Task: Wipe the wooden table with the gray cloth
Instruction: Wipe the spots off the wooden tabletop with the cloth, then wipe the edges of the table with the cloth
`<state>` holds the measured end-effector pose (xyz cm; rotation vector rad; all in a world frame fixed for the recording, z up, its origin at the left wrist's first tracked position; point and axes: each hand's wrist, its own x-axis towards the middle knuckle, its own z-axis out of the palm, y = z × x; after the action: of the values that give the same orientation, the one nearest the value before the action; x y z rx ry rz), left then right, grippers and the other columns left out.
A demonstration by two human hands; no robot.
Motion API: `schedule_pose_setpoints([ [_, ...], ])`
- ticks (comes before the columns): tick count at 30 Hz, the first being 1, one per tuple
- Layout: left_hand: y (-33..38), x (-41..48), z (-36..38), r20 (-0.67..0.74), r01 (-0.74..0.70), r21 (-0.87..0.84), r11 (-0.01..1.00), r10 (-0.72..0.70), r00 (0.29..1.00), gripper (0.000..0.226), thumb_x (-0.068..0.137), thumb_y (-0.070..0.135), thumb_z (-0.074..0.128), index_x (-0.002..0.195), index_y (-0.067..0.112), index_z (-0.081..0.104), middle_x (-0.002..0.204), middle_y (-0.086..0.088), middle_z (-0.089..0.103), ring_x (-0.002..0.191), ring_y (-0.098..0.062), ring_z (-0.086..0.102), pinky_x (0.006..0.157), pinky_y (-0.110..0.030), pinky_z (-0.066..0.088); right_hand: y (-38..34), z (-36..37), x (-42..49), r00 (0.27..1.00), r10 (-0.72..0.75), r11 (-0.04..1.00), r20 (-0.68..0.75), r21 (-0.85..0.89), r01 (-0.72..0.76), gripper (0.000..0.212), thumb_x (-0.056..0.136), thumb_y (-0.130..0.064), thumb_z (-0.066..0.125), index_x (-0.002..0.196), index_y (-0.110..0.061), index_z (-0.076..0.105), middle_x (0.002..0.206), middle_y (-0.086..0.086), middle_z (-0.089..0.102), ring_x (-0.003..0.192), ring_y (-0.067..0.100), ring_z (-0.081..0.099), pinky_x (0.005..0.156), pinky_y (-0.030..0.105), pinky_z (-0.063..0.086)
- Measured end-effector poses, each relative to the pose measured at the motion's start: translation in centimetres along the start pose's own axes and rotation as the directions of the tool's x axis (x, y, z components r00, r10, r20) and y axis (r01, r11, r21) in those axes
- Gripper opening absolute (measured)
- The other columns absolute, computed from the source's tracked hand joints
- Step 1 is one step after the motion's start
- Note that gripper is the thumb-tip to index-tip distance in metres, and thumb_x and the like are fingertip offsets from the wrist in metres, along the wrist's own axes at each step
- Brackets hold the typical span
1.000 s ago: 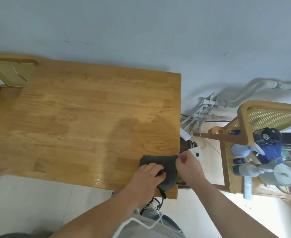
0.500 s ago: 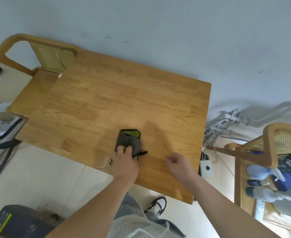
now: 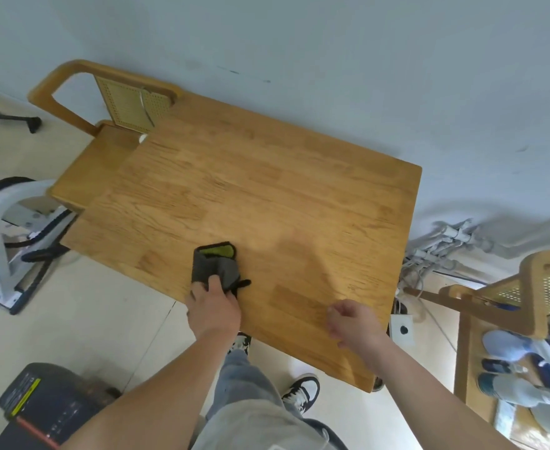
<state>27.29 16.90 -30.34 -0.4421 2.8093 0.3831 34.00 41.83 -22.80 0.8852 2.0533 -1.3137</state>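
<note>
The wooden table (image 3: 267, 190) fills the middle of the head view, its top bare apart from the cloth. The gray cloth (image 3: 216, 264) is folded, with a green lining showing at its far end, and lies near the table's front edge. My left hand (image 3: 213, 306) presses on the cloth's near end, fingers on top of it. My right hand (image 3: 353, 321) hovers over the front right part of the table with its fingers loosely curled and nothing in it.
A wooden chair (image 3: 104, 118) stands at the table's far left end. Another cane-backed chair (image 3: 510, 300) holding spray bottles stands to the right. Cables and pipes (image 3: 445, 245) run along the wall. A white frame (image 3: 0, 241) and a dark case (image 3: 46, 404) sit on the floor at the left.
My left hand has slid the cloth from the table's front right corner leftwards along the front edge. My right hand let go of the cloth and stays over the right part.
</note>
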Motion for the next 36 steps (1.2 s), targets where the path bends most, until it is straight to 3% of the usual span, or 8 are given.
schedule_pose_setpoints([
  [6, 6.8, -6.2, 1.5, 0.333, -0.302, -0.165, 0.939, 0.342, 0.879, 0.018, 0.098, 0.029, 0.054, 0.114, 0.021, 0.052, 0.118, -0.008, 0.055, 0.107, -0.03, 0.058, 0.09, -0.04, 0.052, -0.7, -0.5, 0.2, 0.993, 0.113, 0.97, 0.037, 0.212, -0.118, 0.017, 0.104, -0.03, 0.058, 0.111, -0.019, 0.068, 0.103, 0.014, 0.077, 0.098, 0.031, 0.074, 0.082, 0.044, 0.066],
  [9, 10.2, -7.5, 0.4, 0.632, 0.04, -0.54, 0.841, 0.374, 0.679, 0.009, 0.097, 0.018, 0.061, 0.103, 0.021, 0.066, 0.101, -0.004, 0.071, 0.093, -0.021, 0.067, 0.085, -0.037, 0.059, -0.3, -2.2, 0.1, 0.979, 0.204, 0.917, 0.007, 0.349, -0.194, 0.016, 0.103, -0.026, 0.061, 0.112, -0.013, 0.066, 0.1, 0.019, 0.076, 0.09, 0.033, 0.075, 0.082, 0.045, 0.066],
  [12, 12.6, -7.0, -1.9, 0.716, 0.325, -0.607, 0.725, 0.321, 0.62, 0.015, 0.097, 0.017, 0.067, 0.11, 0.02, 0.073, 0.099, -0.007, 0.078, 0.095, -0.022, 0.072, 0.076, -0.035, 0.062, 0.2, -4.4, 0.2, 0.965, 0.259, 0.811, -0.04, 0.553, -0.194, 0.019, 0.102, -0.023, 0.062, 0.11, -0.006, 0.065, 0.101, 0.023, 0.075, 0.086, 0.033, 0.074, 0.069, 0.04, 0.064],
  [18, 15.8, -5.2, -7.3, 0.745, 0.636, -0.654, 0.41, 0.498, 0.445, 0.029, 0.099, 0.013, 0.064, 0.126, 0.003, 0.069, 0.122, -0.022, 0.073, 0.117, -0.039, 0.068, 0.1, -0.052, 0.055, 0.2, -7.3, 1.0, 0.923, 0.359, 0.617, -0.142, 0.778, -0.12, 0.029, 0.104, -0.025, 0.056, 0.121, -0.003, 0.065, 0.095, 0.016, 0.063, 0.074, 0.029, 0.059, 0.059, 0.036, 0.054],
  [21, 17.5, -4.3, -9.0, 0.737, 0.658, -0.655, 0.372, 0.505, 0.449, 0.029, 0.098, 0.019, 0.063, 0.123, 0.004, 0.071, 0.121, -0.02, 0.074, 0.112, -0.035, 0.069, 0.106, -0.052, 0.05, -1.3, -7.4, 1.0, 0.965, 0.257, 0.495, -0.049, 0.864, -0.088, 0.042, 0.106, -0.04, 0.055, 0.124, -0.003, 0.064, 0.092, 0.018, 0.067, 0.071, 0.03, 0.06, 0.061, 0.039, 0.053],
  [26, 19.4, -2.5, -9.6, 0.736, 0.427, -0.671, 0.606, 0.476, 0.482, 0.022, 0.1, 0.022, 0.062, 0.119, 0.018, 0.073, 0.116, -0.011, 0.078, 0.112, -0.028, 0.072, 0.1, -0.047, 0.058, -4.9, -7.8, 2.8, 0.982, 0.185, 0.43, -0.028, 0.901, -0.055, 0.038, 0.098, -0.027, 0.07, 0.123, 0.0, 0.071, 0.118, 0.021, 0.076, 0.111, 0.036, 0.073, 0.104, 0.052, 0.055],
  [31, 21.6, 0.7, -10.0, 0.742, 0.438, -0.657, 0.613, 0.423, 0.52, 0.021, 0.1, 0.035, 0.063, 0.112, 0.025, 0.076, 0.107, 0.002, 0.081, 0.106, -0.018, 0.074, 0.099, -0.039, 0.056, -6.9, -9.1, 4.2, 0.969, 0.248, 0.248, 0.021, 0.965, -0.084, 0.028, 0.101, -0.005, 0.06, 0.124, 0.008, 0.066, 0.112, 0.023, 0.077, 0.091, 0.03, 0.075, 0.078, 0.039, 0.063],
  [36, 24.8, 1.4, -9.6, 0.615, 0.233, -0.714, 0.661, 0.432, 0.66, 0.03, 0.098, 0.053, 0.057, 0.098, 0.03, 0.076, 0.103, 0.002, 0.079, 0.095, -0.013, 0.073, 0.09, -0.035, 0.056, -8.1, -9.6, 5.4, 0.994, 0.096, 0.233, -0.05, 0.972, 0.026, 0.04, 0.105, -0.023, 0.053, 0.137, 0.0, 0.064, 0.128, 0.023, 0.072, 0.126, 0.038, 0.066, 0.109, 0.051, 0.05],
])
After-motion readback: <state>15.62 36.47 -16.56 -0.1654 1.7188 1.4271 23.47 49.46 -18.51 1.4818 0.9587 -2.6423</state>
